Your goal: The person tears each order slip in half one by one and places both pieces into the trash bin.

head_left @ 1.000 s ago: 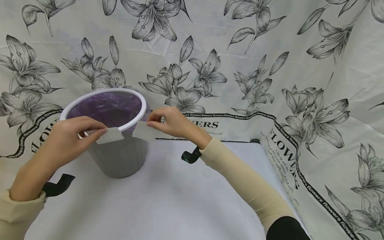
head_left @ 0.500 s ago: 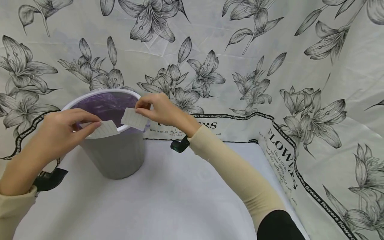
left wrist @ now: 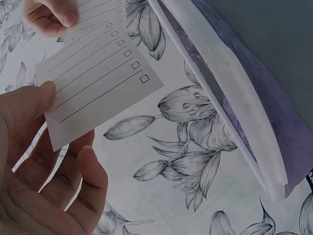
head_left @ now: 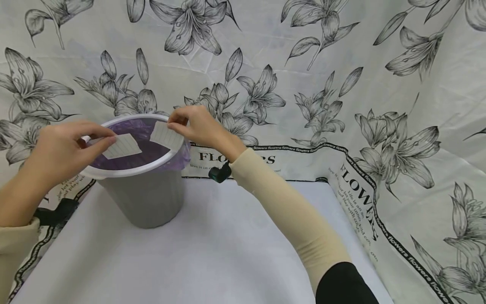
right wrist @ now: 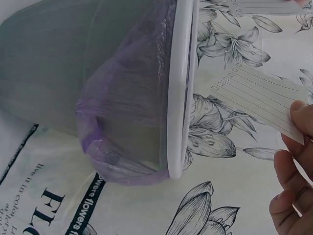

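My left hand (head_left: 66,145) pinches one corner of a small white paper slip (head_left: 123,146) over the left side of a grey trash bin (head_left: 142,200). In the left wrist view this slip (left wrist: 98,88) shows ruled lines, each ending in a little checkbox. Opposite it, my right hand (head_left: 201,124) holds a second paper slip (head_left: 163,134) between thumb and fingers, over the bin's right side. Its lines and checkboxes appear on the slip (right wrist: 261,100) in the right wrist view. A purple bag (right wrist: 122,93) lines the bin and folds out under its white rim (right wrist: 179,88).
The bin stands on a white-covered table (head_left: 228,245), toward the back left. Behind and along the right runs a cloth (head_left: 265,38) printed with lilies and a band of lettering.
Both hands have risen with their slips, from in front of the bin's near rim to over its opening. The left hand has also shifted left; the right hand has moved slightly left.
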`<state>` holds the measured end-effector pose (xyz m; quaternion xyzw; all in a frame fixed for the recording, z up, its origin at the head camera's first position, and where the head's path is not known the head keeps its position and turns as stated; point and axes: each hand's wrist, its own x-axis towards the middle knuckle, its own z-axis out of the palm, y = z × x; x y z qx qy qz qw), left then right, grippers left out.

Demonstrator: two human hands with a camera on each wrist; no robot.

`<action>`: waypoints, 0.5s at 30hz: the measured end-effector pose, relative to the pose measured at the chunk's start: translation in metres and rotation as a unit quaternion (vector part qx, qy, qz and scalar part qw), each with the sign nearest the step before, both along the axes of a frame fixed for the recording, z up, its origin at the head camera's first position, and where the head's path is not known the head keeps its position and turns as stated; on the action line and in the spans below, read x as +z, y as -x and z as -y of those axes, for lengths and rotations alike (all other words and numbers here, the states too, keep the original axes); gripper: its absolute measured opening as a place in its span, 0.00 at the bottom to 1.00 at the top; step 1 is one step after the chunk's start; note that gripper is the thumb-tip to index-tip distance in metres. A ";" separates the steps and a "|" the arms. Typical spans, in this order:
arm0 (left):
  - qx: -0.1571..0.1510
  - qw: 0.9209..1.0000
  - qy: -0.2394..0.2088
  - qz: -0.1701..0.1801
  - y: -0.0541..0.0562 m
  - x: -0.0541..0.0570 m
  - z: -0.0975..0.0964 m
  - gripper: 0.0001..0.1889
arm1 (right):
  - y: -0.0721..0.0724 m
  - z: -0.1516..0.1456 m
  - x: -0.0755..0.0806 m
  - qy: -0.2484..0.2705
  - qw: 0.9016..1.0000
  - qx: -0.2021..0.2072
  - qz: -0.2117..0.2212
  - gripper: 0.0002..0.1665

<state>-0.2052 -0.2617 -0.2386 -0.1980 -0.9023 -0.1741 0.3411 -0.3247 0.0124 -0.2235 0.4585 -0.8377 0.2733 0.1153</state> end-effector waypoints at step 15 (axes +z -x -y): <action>0.020 0.998 -0.035 0.040 0.014 -0.002 0.016 0.06 | 0.017 0.017 -0.010 0.042 0.998 -0.040 0.035 0.11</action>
